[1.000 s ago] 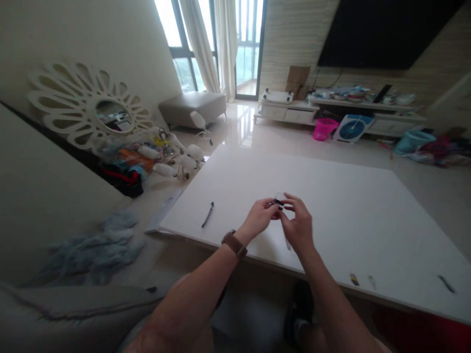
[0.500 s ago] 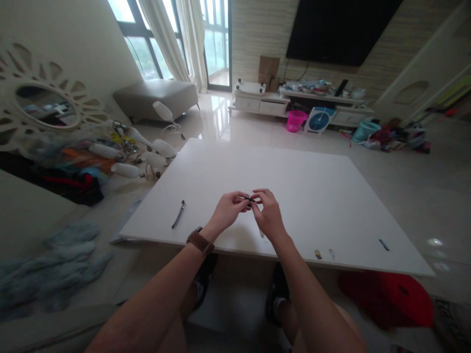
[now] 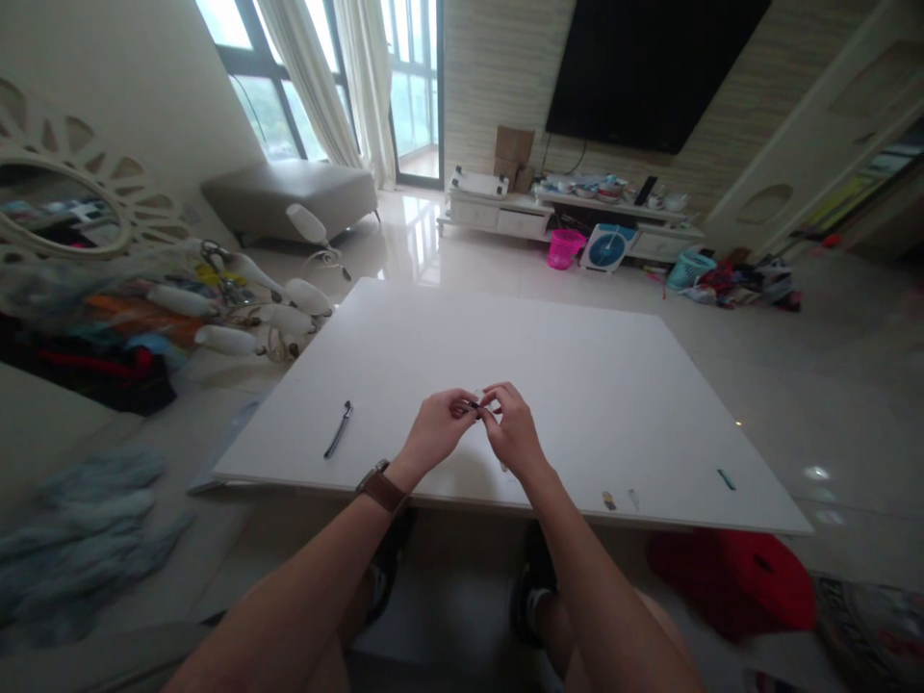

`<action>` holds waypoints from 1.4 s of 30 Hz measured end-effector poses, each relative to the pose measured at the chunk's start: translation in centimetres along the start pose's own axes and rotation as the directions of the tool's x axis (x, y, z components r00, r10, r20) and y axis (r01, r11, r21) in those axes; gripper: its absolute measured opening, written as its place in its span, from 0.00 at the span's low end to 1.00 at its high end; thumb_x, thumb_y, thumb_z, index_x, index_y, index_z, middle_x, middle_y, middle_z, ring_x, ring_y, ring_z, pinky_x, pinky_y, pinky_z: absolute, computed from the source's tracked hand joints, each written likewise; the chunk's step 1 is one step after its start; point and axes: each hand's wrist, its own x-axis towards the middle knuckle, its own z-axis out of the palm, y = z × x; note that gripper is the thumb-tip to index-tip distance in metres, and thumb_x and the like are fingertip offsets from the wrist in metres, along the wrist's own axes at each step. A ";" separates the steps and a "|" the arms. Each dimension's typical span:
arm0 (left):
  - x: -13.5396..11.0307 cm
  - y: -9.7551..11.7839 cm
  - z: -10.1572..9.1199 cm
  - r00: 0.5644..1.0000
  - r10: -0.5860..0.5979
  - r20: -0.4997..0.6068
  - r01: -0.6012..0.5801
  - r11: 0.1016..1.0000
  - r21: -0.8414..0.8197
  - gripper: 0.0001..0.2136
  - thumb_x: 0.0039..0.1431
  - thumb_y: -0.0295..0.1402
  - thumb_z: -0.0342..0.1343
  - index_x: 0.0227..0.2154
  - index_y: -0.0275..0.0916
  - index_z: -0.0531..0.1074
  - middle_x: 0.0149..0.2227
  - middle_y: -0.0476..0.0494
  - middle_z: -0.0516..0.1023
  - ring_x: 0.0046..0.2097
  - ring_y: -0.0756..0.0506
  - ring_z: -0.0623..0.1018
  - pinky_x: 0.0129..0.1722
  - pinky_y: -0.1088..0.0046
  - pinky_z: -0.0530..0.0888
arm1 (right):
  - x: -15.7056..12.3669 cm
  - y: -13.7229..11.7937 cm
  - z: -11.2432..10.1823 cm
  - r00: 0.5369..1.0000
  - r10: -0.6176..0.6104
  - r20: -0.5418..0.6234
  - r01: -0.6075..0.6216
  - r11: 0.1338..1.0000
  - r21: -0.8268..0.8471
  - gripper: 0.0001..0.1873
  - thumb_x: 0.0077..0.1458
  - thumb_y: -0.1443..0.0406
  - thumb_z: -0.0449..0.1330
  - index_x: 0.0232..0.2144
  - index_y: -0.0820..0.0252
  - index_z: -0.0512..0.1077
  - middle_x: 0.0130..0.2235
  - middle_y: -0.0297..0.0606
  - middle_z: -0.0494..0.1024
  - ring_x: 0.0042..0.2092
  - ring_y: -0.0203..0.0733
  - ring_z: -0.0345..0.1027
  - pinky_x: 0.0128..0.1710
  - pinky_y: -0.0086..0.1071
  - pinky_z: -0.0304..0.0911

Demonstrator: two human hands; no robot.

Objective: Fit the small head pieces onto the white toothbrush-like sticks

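Above the near part of a white tabletop [image 3: 433, 337], my left hand [image 3: 438, 423] and my right hand [image 3: 514, 428] meet fingertip to fingertip. Both are closed in a pinch on a small black piece [image 3: 474, 408], too small to make out its kind. Something clear or pale shows just beyond it, partly hidden by the fingers. Below my right hand, a thin pale strip [image 3: 504, 466] lies on the table, mostly covered by the hand. A slim dark tool with a bent head [image 3: 338, 429] rests to the left.
Near the front edge at right lie a small yellow-and-dark piece [image 3: 609, 500], a clear piece [image 3: 633, 498] and a short dark green bar [image 3: 726, 479]. A lamp with several white shades [image 3: 289, 318] stands beside the table's left edge. A red stool [image 3: 736, 582] sits below at right.
The view has shifted a little to the right. My hands stay together on the black piece, with the fingers slightly repositioned and the piece tilted differently.
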 end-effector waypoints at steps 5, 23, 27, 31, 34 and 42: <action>-0.2 0.4 0.1 1.000 0.009 -0.011 -0.008 0.998 0.062 0.06 0.55 0.28 0.60 0.36 0.38 0.78 0.34 0.43 0.83 0.36 0.46 0.81 0.38 0.72 0.76 | -0.3 -0.1 -0.2 1.000 0.000 -0.008 0.000 1.000 -0.027 0.07 0.55 0.74 0.57 0.33 0.57 0.68 0.42 0.39 0.73 0.46 0.45 0.67 0.44 0.39 0.68; -0.2 0.0 -0.3 1.000 0.029 0.012 -0.030 0.985 0.172 0.06 0.55 0.29 0.60 0.36 0.40 0.79 0.34 0.44 0.83 0.36 0.46 0.82 0.39 0.73 0.77 | -0.1 0.3 -0.1 1.000 -0.006 -0.013 0.005 0.999 -0.045 0.09 0.54 0.76 0.60 0.30 0.57 0.72 0.40 0.36 0.76 0.45 0.43 0.69 0.43 0.36 0.66; -0.3 0.1 0.0 1.000 0.021 0.017 -0.023 0.988 0.151 0.07 0.55 0.28 0.59 0.36 0.40 0.79 0.35 0.43 0.84 0.37 0.46 0.82 0.39 0.73 0.77 | -0.4 0.5 -0.3 1.000 0.002 -0.027 -0.003 0.999 -0.049 0.09 0.53 0.76 0.60 0.29 0.57 0.72 0.40 0.35 0.76 0.44 0.42 0.69 0.43 0.36 0.66; -0.3 -0.1 0.2 0.999 0.005 0.032 -0.009 0.993 0.120 0.07 0.56 0.27 0.58 0.36 0.40 0.79 0.35 0.43 0.83 0.37 0.46 0.82 0.37 0.74 0.76 | -0.5 0.6 -0.5 0.999 -0.002 -0.033 0.000 0.999 -0.048 0.10 0.53 0.75 0.60 0.28 0.56 0.74 0.39 0.35 0.77 0.44 0.42 0.70 0.42 0.35 0.67; -0.1 -0.3 0.3 0.999 -0.003 0.054 -0.001 0.997 0.081 0.07 0.56 0.28 0.57 0.37 0.39 0.78 0.33 0.44 0.83 0.35 0.47 0.82 0.34 0.74 0.76 | -0.3 0.6 -0.8 1.000 0.005 -0.030 -0.006 0.999 -0.037 0.10 0.53 0.75 0.61 0.28 0.56 0.76 0.39 0.35 0.77 0.44 0.42 0.71 0.41 0.35 0.67; -0.3 -0.2 0.0 0.998 -0.006 0.066 0.000 0.996 0.091 0.08 0.56 0.29 0.56 0.38 0.38 0.78 0.29 0.45 0.82 0.30 0.48 0.79 0.32 0.74 0.74 | 0.0 0.5 -0.7 0.999 0.039 -0.004 -0.039 0.999 0.021 0.09 0.53 0.73 0.62 0.28 0.55 0.79 0.39 0.37 0.79 0.43 0.43 0.72 0.35 0.33 0.67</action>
